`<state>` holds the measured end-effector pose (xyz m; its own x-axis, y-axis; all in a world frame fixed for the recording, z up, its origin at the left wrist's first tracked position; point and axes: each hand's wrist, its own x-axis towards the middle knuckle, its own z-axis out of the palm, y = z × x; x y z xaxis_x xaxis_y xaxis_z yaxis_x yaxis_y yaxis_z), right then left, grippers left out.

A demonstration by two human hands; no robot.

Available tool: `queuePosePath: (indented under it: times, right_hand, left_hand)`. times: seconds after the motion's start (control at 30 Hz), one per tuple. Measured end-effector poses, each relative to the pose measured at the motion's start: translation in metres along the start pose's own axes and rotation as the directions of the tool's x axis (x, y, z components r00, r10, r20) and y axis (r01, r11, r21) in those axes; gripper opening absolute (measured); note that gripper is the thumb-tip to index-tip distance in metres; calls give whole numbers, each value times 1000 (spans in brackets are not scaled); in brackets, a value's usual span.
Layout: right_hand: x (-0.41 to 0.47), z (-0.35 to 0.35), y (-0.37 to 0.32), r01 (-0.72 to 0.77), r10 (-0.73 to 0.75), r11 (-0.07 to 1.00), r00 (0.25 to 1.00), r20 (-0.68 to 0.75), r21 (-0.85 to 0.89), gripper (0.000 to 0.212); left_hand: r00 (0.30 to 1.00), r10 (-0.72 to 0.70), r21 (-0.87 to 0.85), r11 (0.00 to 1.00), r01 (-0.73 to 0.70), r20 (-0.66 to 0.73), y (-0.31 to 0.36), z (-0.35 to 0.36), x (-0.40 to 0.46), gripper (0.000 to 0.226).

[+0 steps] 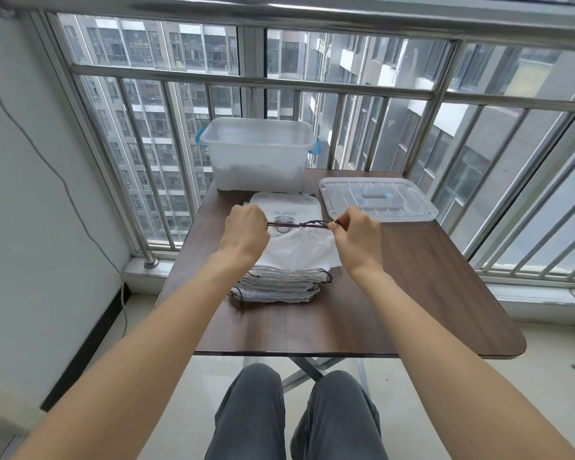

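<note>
A dark drawstring cord (299,224) closing a white fabric pouch (299,249) lies taut along the 9-to-3 o'clock line between both hands. The left hand (246,229) pinches its 9 o'clock end and the right hand (357,232) its 3 o'clock end, fingers curled on it. The pouch hangs toward 6 o'clock over a stack of similar white pouches (279,285) on the dark brown wooden counter (412,293). Neither hand is nearer, so cinching likely needs an even outward pull.

Narrow balcony in flat grey daylight. On the left, plain white painted wall (20,200) with thin grey cable (44,157) trailing down toward black skirting strip (86,346). Ahead and to the right, tall glazed windows (196,48) behind polished stainless-steel railing bars (246,80); beyond, grey high-rise apartment blocks (153,134). In the middle, dark brown wood-grain folding table (429,293) on crossed metal legs (309,366), over pale glossy floor tiles (478,400).
</note>
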<state>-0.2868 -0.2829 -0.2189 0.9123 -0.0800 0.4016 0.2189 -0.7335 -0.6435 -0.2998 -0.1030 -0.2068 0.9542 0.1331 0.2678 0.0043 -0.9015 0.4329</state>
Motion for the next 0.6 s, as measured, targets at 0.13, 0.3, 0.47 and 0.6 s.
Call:
queuePosePath:
  times: [0.13,0.3,0.47,0.6]
  right_hand:
    - [-1,0,0,-25,25,999,1000,-9,35,9]
    - [-4,-2,3,3,-6,995,1000,21,100,12]
    - [1,-5,5,-33,14,986,993,121,163,9]
    - [1,-3,-1,-56,22,967,990,136,248,10]
  left_hand:
    - [1000,5,-7,1000,-5,-18,0,0,0,22]
    - [1000,11,-85,996,-9,23,-2,2,1,26]
    - [952,18,-255,965,64,305,6,-3,-4,37]
    - [881,64,-276,958,78,468,13,6,-2,76]
